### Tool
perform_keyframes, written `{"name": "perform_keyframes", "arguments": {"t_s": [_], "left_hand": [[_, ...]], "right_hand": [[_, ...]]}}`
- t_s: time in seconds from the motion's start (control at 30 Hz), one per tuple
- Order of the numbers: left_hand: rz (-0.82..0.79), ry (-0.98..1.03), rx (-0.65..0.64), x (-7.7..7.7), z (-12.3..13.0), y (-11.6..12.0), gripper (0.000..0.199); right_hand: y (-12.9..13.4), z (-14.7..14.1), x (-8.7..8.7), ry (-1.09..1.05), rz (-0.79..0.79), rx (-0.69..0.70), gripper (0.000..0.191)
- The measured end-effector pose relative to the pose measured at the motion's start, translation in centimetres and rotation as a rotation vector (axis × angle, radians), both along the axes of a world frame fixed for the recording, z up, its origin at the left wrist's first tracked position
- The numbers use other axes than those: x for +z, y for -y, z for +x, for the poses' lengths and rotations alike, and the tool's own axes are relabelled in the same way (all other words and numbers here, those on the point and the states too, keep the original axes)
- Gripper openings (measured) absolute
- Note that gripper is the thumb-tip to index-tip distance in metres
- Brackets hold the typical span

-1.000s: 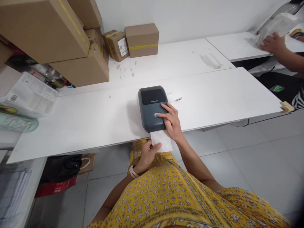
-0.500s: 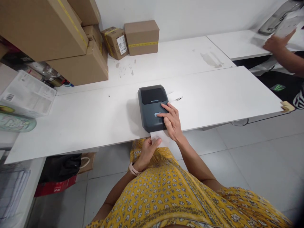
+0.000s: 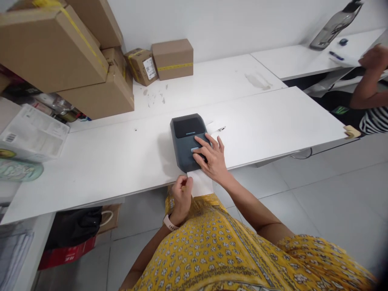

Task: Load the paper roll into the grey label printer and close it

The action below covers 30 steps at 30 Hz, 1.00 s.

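A dark grey label printer [image 3: 182,151] stands at the front edge of the white table. White paper [image 3: 201,184] hangs from its front, over the table edge. My right hand [image 3: 214,159] rests on the printer's top with its fingers spread, one fingertip at the small light button [image 3: 194,149]. Beside the paper's left edge is my left hand [image 3: 182,194], its fingers curled and thumb against the index finger; whether the paper's edge is between them is hard to make out. Behind the printer, a strip of white paper [image 3: 218,129] lies on the table.
Cardboard boxes [image 3: 91,95] are stacked at the left, with two smaller ones [image 3: 174,62] by the wall. A clear package [image 3: 36,131] and green container [image 3: 21,170] lie far left. At the right are a bottle [image 3: 333,28] and another person's arm [image 3: 370,81].
More paper now hangs from the printer. My left hand has moved from the paper's face to its left edge and curled. The other person's hand has moved farther right relative to the table.
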<state>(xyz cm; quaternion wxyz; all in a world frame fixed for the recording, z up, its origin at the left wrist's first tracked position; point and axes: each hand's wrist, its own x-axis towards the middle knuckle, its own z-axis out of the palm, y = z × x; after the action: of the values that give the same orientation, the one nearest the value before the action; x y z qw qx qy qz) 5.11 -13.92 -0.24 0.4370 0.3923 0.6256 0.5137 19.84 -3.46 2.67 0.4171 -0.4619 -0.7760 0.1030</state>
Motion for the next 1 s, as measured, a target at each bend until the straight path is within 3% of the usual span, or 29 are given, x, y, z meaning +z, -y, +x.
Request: {"name": "perform_keyframes", "arguments": {"t_s": [0.1, 0.2, 0.3, 0.43, 0.57, 0.77, 1.0], "left_hand": [[0.223, -0.127, 0.158, 0.9, -0.7, -1.1, 0.03], [0.354, -0.156, 0.168, 1.9, -1.4, -3.1, 0.047], [0.282, -0.082, 0.09, 2.0, -1.6, -4.5, 0.065], [0.152, 0.024, 0.03, 0.3, -0.8, -4.4, 0.073], [0.198, 0.029, -0.011, -1.1, -0.2, -3.7, 0.078], [0.23, -0.048, -0.033, -1.3, -0.8, -3.7, 0.077], [0.279, -0.169, 0.008, -2.1, -1.2, -4.0, 0.077]], "right_hand": [[0.2, -0.3, -0.7, -0.074, 0.011, -0.008, 0.023], [0.9, -0.1, -1.8, -0.26, 0.004, 0.002, 0.031], [1.8, 0.6, -3.3, -0.53, -0.128, -0.06, 0.047], [2.6, 1.4, -5.1, -0.728, -0.416, -0.069, 0.061], [2.7, 1.2, -5.9, -0.741, -0.449, -0.023, 0.069], [2.6, 1.2, -6.3, -0.643, -0.367, 0.025, 0.075], [2.7, 1.8, -6.5, -0.506, -0.29, -0.001, 0.069]]}}
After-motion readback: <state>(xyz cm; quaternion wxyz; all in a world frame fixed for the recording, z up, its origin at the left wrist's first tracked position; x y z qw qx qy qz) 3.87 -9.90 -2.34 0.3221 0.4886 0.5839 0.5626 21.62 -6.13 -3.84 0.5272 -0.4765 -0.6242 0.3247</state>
